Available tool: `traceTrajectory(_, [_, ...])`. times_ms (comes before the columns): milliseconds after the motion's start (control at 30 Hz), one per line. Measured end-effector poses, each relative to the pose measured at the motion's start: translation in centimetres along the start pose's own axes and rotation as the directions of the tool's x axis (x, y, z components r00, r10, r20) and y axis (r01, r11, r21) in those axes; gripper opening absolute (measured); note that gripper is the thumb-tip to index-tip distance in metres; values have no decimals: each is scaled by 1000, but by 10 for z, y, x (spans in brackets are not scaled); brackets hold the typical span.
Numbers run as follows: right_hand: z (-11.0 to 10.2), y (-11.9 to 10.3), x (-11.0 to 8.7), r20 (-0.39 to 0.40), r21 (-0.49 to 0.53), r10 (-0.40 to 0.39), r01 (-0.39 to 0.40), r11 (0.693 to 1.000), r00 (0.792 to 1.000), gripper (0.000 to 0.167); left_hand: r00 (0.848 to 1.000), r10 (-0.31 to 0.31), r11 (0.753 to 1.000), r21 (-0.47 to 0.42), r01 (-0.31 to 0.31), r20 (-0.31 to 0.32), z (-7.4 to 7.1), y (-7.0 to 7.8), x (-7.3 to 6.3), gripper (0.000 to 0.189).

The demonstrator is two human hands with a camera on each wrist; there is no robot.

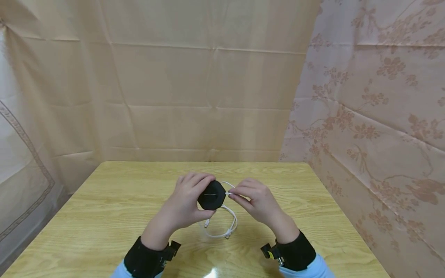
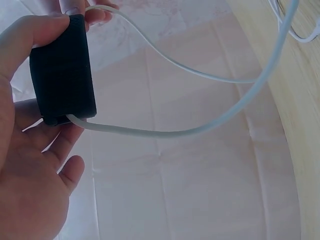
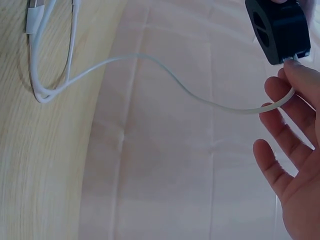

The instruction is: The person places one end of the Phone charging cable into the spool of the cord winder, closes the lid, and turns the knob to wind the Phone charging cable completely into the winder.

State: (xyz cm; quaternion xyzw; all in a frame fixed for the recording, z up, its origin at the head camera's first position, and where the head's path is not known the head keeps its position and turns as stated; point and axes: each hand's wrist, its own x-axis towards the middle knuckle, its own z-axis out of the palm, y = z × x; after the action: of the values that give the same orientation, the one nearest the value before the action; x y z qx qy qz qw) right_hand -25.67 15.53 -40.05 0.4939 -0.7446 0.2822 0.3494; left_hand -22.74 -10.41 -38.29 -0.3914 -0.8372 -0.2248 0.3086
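My left hand [image 1: 184, 202] grips a black many-sided cable winder [image 1: 211, 195] above the table, thumb on the near edge and fingers over the far edge. White cable [image 2: 165, 134] comes out of opposite sides of the winder. Right beside the winder, my right hand [image 1: 256, 200] pinches the cable between thumb and forefinger, its other fingers loosely bent in the right wrist view. The winder's face [image 3: 261, 29] has a round recess with a bar across it. Below, a loop of cable [image 1: 234, 222] with a USB plug [image 1: 227, 234] and another plug [image 1: 207, 223] lies on the tabletop.
The light wooden table [image 1: 104, 231] has its far edge near a beige curtain [image 1: 174, 96]. A floral-patterned cloth [image 1: 375, 116] hangs along the right side. Black bands with small cameras [image 1: 172, 250] sit on both wrists.
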Motion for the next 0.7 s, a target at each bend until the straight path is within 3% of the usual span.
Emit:
traceTrajectory(333, [-14,5,-1,10,-40,40,-40,998,999,8,999,-33,999,-16,33,-4,-5,-1,2,78])
traceTrajectory(700, [-10,4,1,33,-33,56,-55,998,998,10,1000,-29,999,-14,29,7,-6,-1,2,79])
